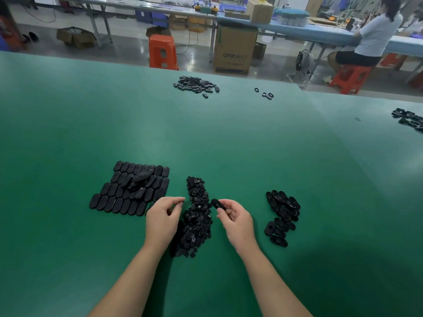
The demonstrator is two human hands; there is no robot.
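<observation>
Green table, piles of black parts

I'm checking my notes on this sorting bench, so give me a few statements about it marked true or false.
1. The right hand holds a black oval piece. True.
2. The oval pieces at the left lie only in a loose heap. False: most lie in neat rows, with a few loose on top.
3. A pile of small black parts lies between the two hands. True.
4. The left hand lies flat on the rows. False: its fingers are curled, and it is beside the small parts.
5. The table is red. False: it is green.
</observation>
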